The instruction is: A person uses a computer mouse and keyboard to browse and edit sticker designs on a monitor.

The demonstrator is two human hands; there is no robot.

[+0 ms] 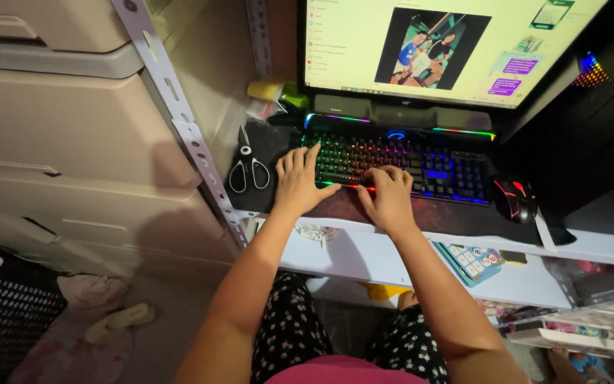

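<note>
We found a white desk shelf (364,259) wedged between beige plastic drawers (58,128) and a perforated metal upright (193,142), in a dim room. The keyboard (399,158), flat, black and rainbow-backlit, lay directly under both hands. The left hand (300,181) and right hand (390,195) rested apart, fingers spread on keys, gripping nothing. Scissors (248,169) lay just left of the left hand; a black mouse (514,199) sat right of the right hand.
</note>
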